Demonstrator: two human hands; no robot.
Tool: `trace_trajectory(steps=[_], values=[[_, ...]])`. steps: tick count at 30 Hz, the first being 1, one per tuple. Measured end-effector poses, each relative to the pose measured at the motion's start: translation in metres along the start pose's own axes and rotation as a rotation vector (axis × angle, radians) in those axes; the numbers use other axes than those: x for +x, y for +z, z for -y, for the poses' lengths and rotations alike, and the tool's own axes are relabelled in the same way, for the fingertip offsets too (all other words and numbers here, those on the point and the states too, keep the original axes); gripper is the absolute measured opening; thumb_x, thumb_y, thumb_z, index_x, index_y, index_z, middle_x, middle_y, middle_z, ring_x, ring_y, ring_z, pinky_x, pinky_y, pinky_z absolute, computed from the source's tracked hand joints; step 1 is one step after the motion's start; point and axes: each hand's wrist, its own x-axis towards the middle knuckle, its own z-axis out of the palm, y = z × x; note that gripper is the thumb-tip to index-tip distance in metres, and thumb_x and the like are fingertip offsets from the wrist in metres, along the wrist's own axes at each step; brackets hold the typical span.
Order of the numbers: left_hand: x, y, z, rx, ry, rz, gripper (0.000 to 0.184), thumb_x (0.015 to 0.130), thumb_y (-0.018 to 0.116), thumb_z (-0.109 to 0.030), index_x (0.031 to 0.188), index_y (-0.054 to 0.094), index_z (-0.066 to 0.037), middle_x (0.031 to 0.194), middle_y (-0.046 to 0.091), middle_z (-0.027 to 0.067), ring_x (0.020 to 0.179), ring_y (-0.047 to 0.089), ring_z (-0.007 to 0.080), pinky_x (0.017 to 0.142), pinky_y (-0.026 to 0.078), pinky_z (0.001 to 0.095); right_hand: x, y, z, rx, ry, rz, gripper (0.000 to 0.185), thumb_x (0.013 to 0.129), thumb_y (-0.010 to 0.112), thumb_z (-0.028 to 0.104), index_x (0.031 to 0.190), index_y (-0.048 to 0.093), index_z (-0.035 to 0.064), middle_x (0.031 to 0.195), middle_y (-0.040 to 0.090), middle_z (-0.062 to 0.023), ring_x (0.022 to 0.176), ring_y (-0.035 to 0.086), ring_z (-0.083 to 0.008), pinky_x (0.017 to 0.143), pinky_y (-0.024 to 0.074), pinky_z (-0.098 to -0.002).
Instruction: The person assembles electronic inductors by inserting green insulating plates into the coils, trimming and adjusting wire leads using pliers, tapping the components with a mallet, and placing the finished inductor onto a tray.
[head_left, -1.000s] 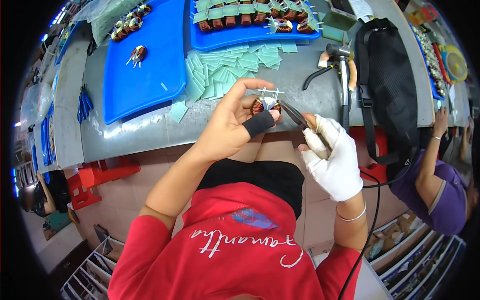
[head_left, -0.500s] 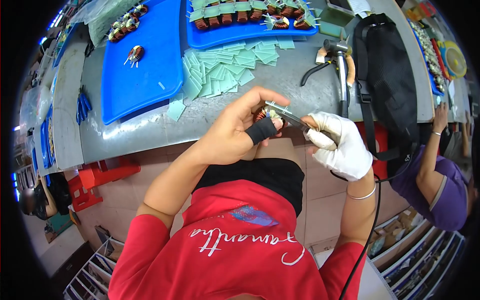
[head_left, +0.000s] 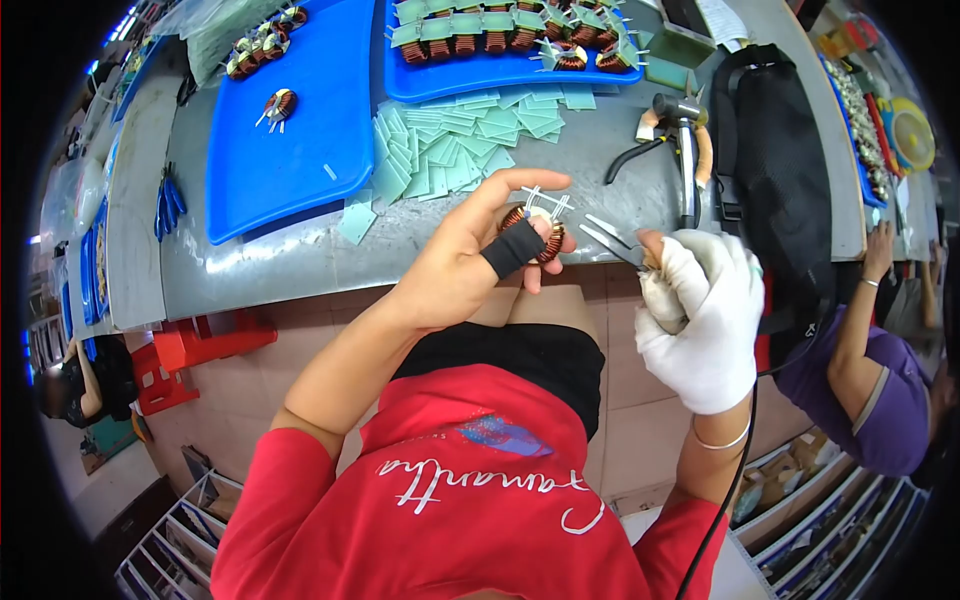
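Note:
My left hand (head_left: 458, 268), with a black wrap (head_left: 512, 249) on its thumb, grips a copper-wound toroidal coil (head_left: 553, 243) above my lap near the bench's front edge. The coil's metal pins (head_left: 533, 200) point up, and a thin plate seen nearly edge-on lies across them. White material fills part of the coil; my fingers cover the rest. My right hand (head_left: 705, 325), in a white glove, is closed around metal tweezers (head_left: 612, 243). Their two tips are apart, point left toward the coil, and do not touch it.
Loose pale-green plates (head_left: 450, 150) are heaped on the metal bench (head_left: 300, 255). A blue tray (head_left: 290, 165) carries several coils; another blue tray (head_left: 480, 82) has rows of coils with plates. To the right are pliers (head_left: 632, 158), a hammer (head_left: 684, 150), a black bag (head_left: 785, 170) and a person (head_left: 865, 390).
My right hand has drawn the tweezers away from the coil, right and slightly down, and their tips have spread. My left hand has turned the coil, so more of its winding and pins shows.

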Motion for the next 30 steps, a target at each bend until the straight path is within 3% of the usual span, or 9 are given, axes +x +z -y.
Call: trace_trajectory(steps=[4,15,18,21,27,30], values=[[-0.001,0.001,-0.001,0.020,-0.011,0.021,0.040,0.100,0.050,-0.020,0.136,0.039,-0.007,0.094,0.061,0.0084,0.071,0.055,0.0086,0.061,0.047,0.0211,-0.004,0.004,0.011,-0.329,-0.034,-0.087,0.044,0.070,0.071,0.016,0.113,0.063,0.0168,0.099,0.056,-0.0046,0.090,0.053,-0.0281,0.080,0.0398,-0.0454],[-0.007,0.009,-0.013,0.144,-0.020,0.045,0.036,0.100,0.049,-0.019,0.133,0.041,-0.008,0.088,0.059,0.0038,0.060,0.043,0.0035,0.056,0.037,0.0179,-0.008,0.001,0.011,-0.345,-0.121,-0.043,0.042,0.068,0.073,0.013,0.109,0.065,0.0148,0.095,0.056,-0.0050,0.082,0.055,-0.0251,0.067,0.0427,-0.0383],[-0.011,0.015,-0.010,0.175,0.039,0.011,0.035,0.099,0.049,-0.019,0.132,0.043,-0.008,0.088,0.058,0.0029,0.063,0.043,0.0031,0.057,0.037,0.0182,-0.008,0.002,0.011,-0.344,-0.149,-0.035,0.041,0.068,0.072,0.011,0.108,0.065,0.0131,0.092,0.056,-0.0048,0.078,0.054,-0.0237,0.063,0.0421,-0.0367],[-0.011,0.020,-0.013,-0.029,-0.055,-0.036,0.034,0.099,0.050,-0.018,0.130,0.045,-0.008,0.088,0.058,0.0018,0.069,0.047,0.0038,0.063,0.040,0.0189,-0.010,0.005,0.008,-0.380,-0.209,-0.044,0.038,0.071,0.068,0.011,0.109,0.066,0.0110,0.089,0.055,-0.0048,0.074,0.052,-0.0216,0.058,0.0411,-0.0349],[-0.004,-0.001,0.003,0.205,0.145,0.105,0.035,0.096,0.056,-0.012,0.128,0.046,-0.004,0.095,0.058,0.0025,0.088,0.055,0.0071,0.081,0.044,0.0226,-0.014,0.001,0.004,-0.404,-0.291,-0.023,0.040,0.071,0.065,0.011,0.110,0.065,0.0076,0.091,0.056,-0.0068,0.073,0.053,-0.0227,0.057,0.0421,-0.0342],[-0.004,0.004,0.003,0.078,0.175,0.042,0.035,0.095,0.057,-0.012,0.127,0.045,-0.004,0.093,0.059,0.0024,0.082,0.054,0.0067,0.075,0.044,0.0217,-0.015,0.006,0.007,-0.406,-0.300,-0.075,0.040,0.071,0.065,0.011,0.111,0.065,0.0066,0.093,0.057,-0.0078,0.071,0.053,-0.0224,0.057,0.0421,-0.0347]])
